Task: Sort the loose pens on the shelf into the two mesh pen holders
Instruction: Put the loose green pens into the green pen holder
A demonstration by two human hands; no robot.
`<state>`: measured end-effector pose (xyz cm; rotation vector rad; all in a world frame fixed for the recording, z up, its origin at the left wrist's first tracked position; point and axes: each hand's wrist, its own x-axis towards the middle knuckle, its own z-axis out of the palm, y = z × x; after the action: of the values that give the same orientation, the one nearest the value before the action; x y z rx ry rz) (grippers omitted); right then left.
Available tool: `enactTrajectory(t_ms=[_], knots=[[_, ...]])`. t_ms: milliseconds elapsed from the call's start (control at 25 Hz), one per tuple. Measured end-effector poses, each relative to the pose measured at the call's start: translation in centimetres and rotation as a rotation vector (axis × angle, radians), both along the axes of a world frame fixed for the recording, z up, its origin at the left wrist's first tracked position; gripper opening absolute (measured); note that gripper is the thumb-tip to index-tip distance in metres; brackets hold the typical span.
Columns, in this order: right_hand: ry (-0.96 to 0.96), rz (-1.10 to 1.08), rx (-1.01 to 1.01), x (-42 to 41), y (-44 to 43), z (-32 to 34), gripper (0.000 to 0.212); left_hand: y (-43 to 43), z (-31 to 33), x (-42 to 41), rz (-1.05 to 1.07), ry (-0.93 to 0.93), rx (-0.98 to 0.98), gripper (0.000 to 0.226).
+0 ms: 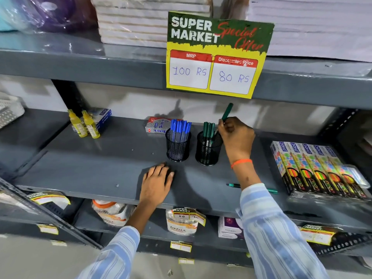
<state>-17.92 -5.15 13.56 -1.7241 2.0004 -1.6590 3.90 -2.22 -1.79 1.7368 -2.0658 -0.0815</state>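
Observation:
Two black mesh pen holders stand side by side on the grey shelf (pixel 90 174). The left holder (pixel 178 147) is full of several blue pens (pixel 180 129). Inside the right holder (pixel 208 151) stand several green pens (pixel 208 130). My right hand (pixel 236 135) is at that holder's right rim, shut on a green pen (pixel 227 111) whose cap end points up and whose lower end reaches into the holder. One loose green pen (pixel 233 185) lies on the shelf, partly hidden under my right forearm. My left hand (pixel 158 183) rests flat on the shelf in front of the left holder, holding nothing.
Behind the blue holder lies a pen box (pixel 156 125). Two yellow glue bottles (pixel 85 124) stand at the back left. Neon pencil boxes (pixel 316 170) fill the shelf's right end. A price sign (pixel 217 55) hangs from the shelf above. Jars sit on the shelf below.

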Motion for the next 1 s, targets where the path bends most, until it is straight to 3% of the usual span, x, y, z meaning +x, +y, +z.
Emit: enactTrajectory(t_ms=[240,600,760,880,1000], knots=[[0.209,0.013,0.452,-0.3,-3.8,-2.5,0.029,0.1,0.2,0.1,-0.007,0.006,0.002,0.054],[0.142,0.020,0.470,-2.0,-1.0,-2.7,0.026,0.1,0.1,0.2,-0.008,0.021,0.026,0.055],[0.153,-0.042,0.725,-5.9,3.7,-5.0,0.047,0.1,-0.1,0.1,-0.019,0.025,0.027,0.057],[0.149,-0.057,0.822,-8.7,6.2,-7.4,0.025,0.0,-0.2,0.1,-0.024,0.031,0.023,0.057],[0.125,-0.136,0.838,-10.3,7.5,-8.5,0.031,-0.1,-0.3,0.1,-0.027,0.038,0.024,0.057]])
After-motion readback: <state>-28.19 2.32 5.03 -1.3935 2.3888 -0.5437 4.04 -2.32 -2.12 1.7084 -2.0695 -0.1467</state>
